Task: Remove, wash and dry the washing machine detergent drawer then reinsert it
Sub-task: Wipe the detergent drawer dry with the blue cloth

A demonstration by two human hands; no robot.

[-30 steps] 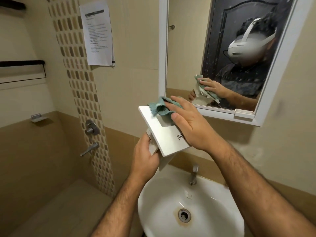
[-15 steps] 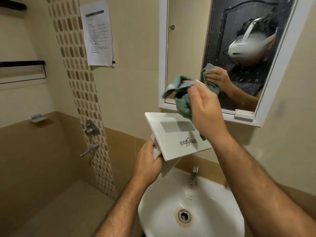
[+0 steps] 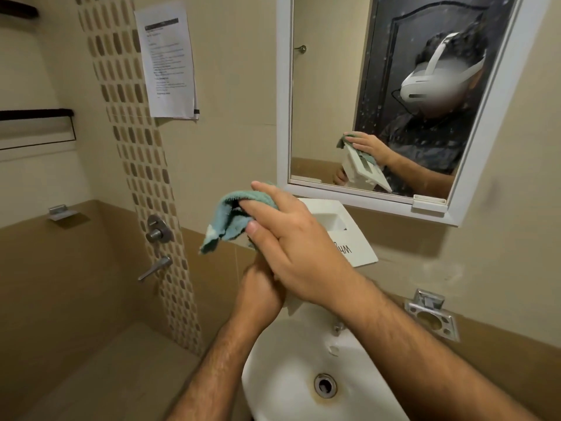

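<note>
The white detergent drawer (image 3: 343, 235) is held above the sink, its front panel facing up with a recessed handle and part of a printed logo showing. My left hand (image 3: 261, 293) grips the drawer's body from below, mostly hidden behind my right hand. My right hand (image 3: 291, 238) holds a teal cloth (image 3: 227, 220) and presses it against the panel's left end. The cloth's loose corner hangs off to the left. The mirror reflects the drawer, the cloth and both hands.
A white basin (image 3: 288, 375) with a drain (image 3: 325, 385) and a small tap (image 3: 337, 327) lies directly below. A white-framed mirror (image 3: 394, 101) hangs ahead. A metal holder (image 3: 431, 317) is on the right wall, shower fittings (image 3: 158, 232) and a taped paper sheet (image 3: 168, 62) on the left.
My right hand dropped from in front of the mirror back onto the drawer's left end with the cloth. The drawer has shifted right and tilted.
</note>
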